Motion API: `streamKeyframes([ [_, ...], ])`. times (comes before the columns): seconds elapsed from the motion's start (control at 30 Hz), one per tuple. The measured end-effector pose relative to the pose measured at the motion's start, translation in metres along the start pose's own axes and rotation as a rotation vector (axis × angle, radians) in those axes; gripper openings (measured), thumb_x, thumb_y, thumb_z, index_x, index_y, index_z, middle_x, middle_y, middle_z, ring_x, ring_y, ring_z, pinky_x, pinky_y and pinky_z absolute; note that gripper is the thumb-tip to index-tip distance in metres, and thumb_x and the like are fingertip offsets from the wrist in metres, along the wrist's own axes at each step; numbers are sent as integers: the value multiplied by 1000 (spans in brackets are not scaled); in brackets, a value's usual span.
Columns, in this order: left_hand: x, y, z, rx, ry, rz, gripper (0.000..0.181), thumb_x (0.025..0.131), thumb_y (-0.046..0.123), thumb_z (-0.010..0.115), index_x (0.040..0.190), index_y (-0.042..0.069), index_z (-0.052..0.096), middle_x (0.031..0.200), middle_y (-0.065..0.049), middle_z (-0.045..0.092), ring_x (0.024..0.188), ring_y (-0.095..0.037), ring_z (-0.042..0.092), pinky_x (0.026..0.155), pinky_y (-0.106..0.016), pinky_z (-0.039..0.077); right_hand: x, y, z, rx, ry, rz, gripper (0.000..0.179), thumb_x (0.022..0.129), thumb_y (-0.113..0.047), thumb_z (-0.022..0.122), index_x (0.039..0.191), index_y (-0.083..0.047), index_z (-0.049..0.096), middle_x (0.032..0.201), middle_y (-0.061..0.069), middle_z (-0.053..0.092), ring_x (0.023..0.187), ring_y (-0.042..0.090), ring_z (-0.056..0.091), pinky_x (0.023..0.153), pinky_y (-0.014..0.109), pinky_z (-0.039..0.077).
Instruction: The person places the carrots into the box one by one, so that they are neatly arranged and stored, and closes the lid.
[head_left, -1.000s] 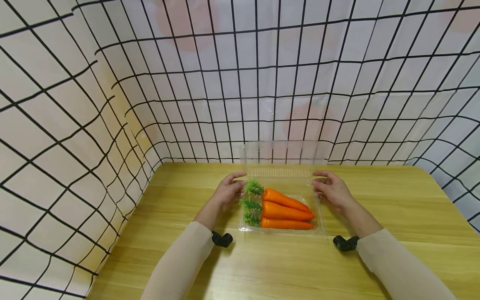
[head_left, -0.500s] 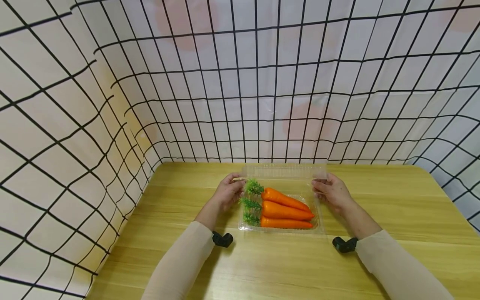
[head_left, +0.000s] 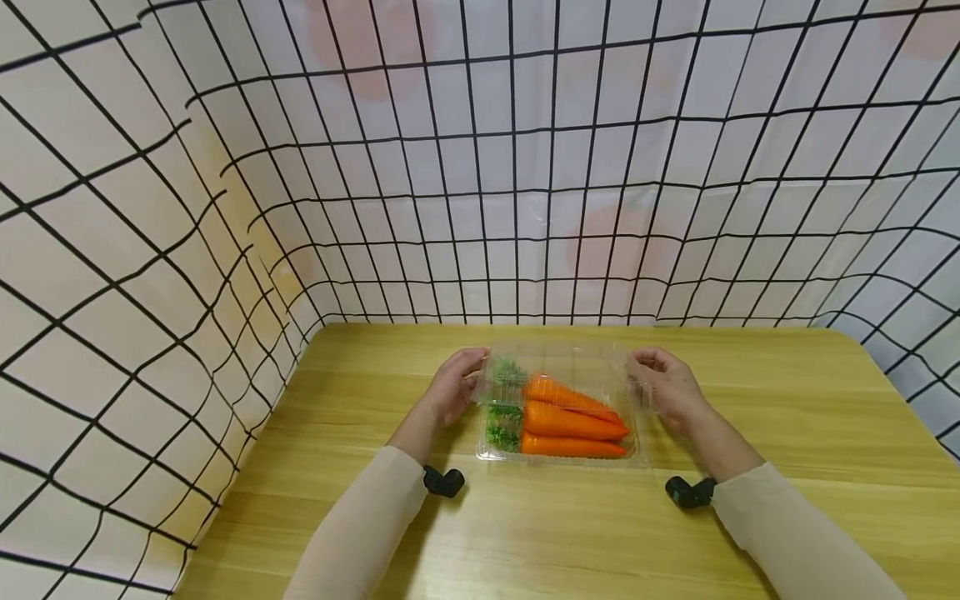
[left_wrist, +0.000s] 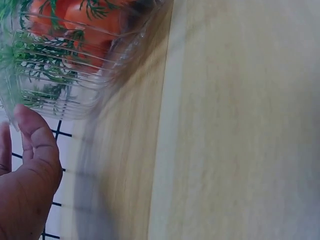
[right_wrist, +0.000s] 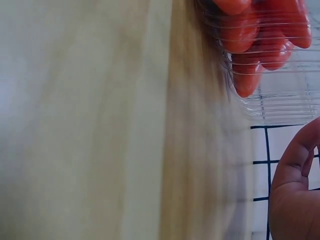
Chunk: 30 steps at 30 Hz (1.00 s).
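A clear plastic clamshell box (head_left: 558,460) lies on the table with several orange carrots (head_left: 573,421) inside, their green leafy tops (head_left: 504,433) at the left. Its transparent lid (head_left: 570,354) slants forward over the back part of the carrots. My left hand (head_left: 453,387) pinches the lid's left edge; in the left wrist view the thumb (left_wrist: 32,122) meets that edge beside the ribbed box wall. On the opposite side, my right hand (head_left: 670,387) holds the lid's right edge between thumb and fingers. Its fingertips run out of the right wrist view.
The wooden table (head_left: 562,533) extends around the box on all sides. Behind it and to both sides hangs a white cloth (head_left: 570,167) with a black grid. A small black device (head_left: 444,482) sits at the left wrist, another black device (head_left: 690,491) at the right.
The lid has swung from standing upright behind the box forward and down over the carrots. Both hands have shifted only slightly with it; the box and carrots have stayed in place.
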<state>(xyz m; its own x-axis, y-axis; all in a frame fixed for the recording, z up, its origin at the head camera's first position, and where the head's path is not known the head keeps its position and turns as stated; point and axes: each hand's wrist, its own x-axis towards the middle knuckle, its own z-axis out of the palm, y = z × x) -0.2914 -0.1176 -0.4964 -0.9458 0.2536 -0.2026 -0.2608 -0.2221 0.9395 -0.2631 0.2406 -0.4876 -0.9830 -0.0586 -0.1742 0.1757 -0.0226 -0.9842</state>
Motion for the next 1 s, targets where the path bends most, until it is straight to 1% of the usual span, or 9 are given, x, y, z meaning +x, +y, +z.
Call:
streamKeyframes([
  [0.1,-2,1,0,10,-14,-4,43,105,23,55,141,0,49,110,5,61,74,-6,54,62,-19,48,-3,-3,-1,18,7,28,9,103,-32,61,107,-25,63,95,-12,64,79,5,66,67,21,59],
  [0.33,-7,5,-2,41,-20,-13,41,104,20,58,142,5,52,120,1,60,84,-9,61,71,-22,53,-20,-8,-6,59,-98,6,30,106,-33,55,130,-15,59,107,-9,65,81,7,66,68,19,58],
  [0.47,-12,8,-4,78,-35,-12,44,104,20,58,146,9,50,124,1,52,70,-8,44,60,-21,38,-34,-12,-6,-47,-120,-10,40,106,-35,54,140,-14,50,111,-13,64,90,6,67,73,22,58],
  [0.57,-19,12,-5,109,-57,-10,47,104,20,57,149,10,45,124,-1,48,66,-11,30,59,-26,28,-44,-15,-6,-128,-128,-20,52,107,-36,52,150,-8,39,114,-13,64,98,7,68,80,25,59],
  [0.67,-28,17,-6,164,-77,-15,54,104,20,57,153,10,39,133,-9,49,75,-13,38,66,-27,34,-55,-18,-6,-153,-139,-19,61,108,-36,50,155,-2,29,117,-9,62,99,7,69,82,27,60],
  [0.73,-35,19,-6,220,-82,-27,60,102,22,59,156,9,35,144,-15,48,87,-16,47,73,-28,43,-63,-18,-6,-163,-152,-25,63,108,-35,49,156,0,25,122,-4,58,100,7,68,83,29,61],
  [0.83,-48,21,-7,290,-92,-51,68,100,25,61,159,9,30,153,-20,43,105,-22,54,86,-33,52,-75,-16,-5,-184,-179,-39,63,109,-31,48,157,1,22,136,12,53,102,6,67,83,31,62],
  [0.9,-57,20,-8,314,-99,-67,72,99,27,62,160,10,27,154,-20,43,109,-25,55,93,-39,55,-82,-15,-4,-186,-195,-46,62,109,-29,47,157,2,21,146,24,46,104,6,67,83,32,62],
  [1.0,-71,18,-8,319,-115,-85,75,99,28,63,161,10,25,153,-22,43,109,-26,57,99,-45,55,-92,-13,-2,-176,-212,-45,64,109,-26,48,158,1,18,155,34,34,106,8,68,84,32,62],
])
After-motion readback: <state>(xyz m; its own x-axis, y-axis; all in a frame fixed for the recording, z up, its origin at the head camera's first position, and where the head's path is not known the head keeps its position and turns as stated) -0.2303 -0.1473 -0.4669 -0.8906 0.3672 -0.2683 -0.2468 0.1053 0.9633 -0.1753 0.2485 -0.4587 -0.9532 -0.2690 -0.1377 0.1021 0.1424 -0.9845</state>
